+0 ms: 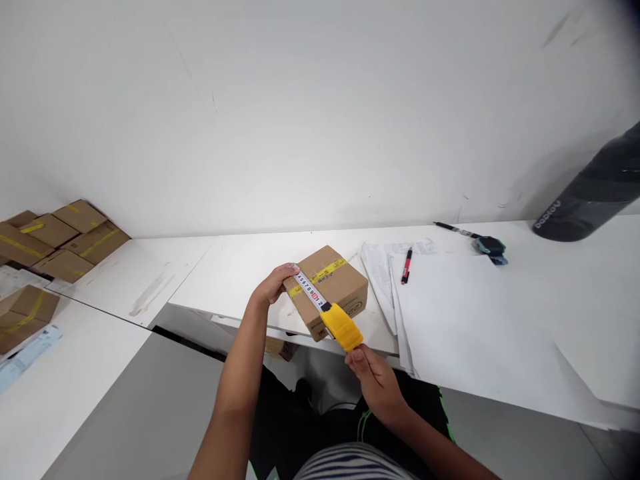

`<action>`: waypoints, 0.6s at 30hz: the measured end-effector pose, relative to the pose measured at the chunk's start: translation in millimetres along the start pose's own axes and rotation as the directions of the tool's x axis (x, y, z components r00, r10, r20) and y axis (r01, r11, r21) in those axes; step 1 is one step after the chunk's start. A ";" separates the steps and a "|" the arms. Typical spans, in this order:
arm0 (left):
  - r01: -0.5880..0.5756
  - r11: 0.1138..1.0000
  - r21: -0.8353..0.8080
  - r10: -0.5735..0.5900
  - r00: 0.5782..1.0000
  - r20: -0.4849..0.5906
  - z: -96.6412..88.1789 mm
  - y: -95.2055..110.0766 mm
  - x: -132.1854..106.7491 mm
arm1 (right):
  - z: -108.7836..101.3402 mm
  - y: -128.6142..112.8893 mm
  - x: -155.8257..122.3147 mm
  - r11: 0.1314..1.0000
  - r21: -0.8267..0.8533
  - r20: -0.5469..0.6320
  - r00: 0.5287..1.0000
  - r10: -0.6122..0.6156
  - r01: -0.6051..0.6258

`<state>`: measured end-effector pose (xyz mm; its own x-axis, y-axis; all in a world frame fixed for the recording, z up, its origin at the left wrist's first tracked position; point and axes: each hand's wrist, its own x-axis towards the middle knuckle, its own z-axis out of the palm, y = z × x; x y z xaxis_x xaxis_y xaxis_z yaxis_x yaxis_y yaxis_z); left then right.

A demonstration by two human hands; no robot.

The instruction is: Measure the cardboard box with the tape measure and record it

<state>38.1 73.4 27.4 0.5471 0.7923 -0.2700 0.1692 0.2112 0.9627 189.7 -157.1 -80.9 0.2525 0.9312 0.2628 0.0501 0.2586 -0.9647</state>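
Between both hands, at the near edge of the white table (245, 270): a cardboard box (343, 283). Pinching the end of the tape blade (311, 288) at the box's left corner with the left hand (276, 283). With the right hand (377, 383), just off the box's near side, gripping the back of the yellow tape measure (345, 330) between thumb and fingers. Readable along the blade: 4 through 9, a red-marked 10, then 1 and 2. On the box's side, ringed in black, perhaps "22".
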 end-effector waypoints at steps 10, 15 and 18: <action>-0.005 1.000 0.000 0.005 1.000 0.018 -1.3 -0.9 1.8 | -18.7 -9.2 -24.3 0.996 -0.063 -0.007 0.998 -0.068 0.067; 0.004 1.000 -0.005 -0.004 1.000 0.007 -0.1 -2.0 2.9 | -18.9 -17.4 -23.3 0.992 0.101 0.035 0.996 0.079 -0.082; 0.003 1.000 -0.008 -0.003 1.000 0.010 0.0 -2.0 2.8 | -17.5 -25.5 -14.8 0.972 0.194 0.033 0.991 0.131 -0.135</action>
<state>39.3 75.1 24.7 0.5546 0.7862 -0.2726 0.1643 0.2177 0.9621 201.6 -182.0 -60.5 0.2252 0.9650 0.1346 -0.1726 0.1755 -0.9692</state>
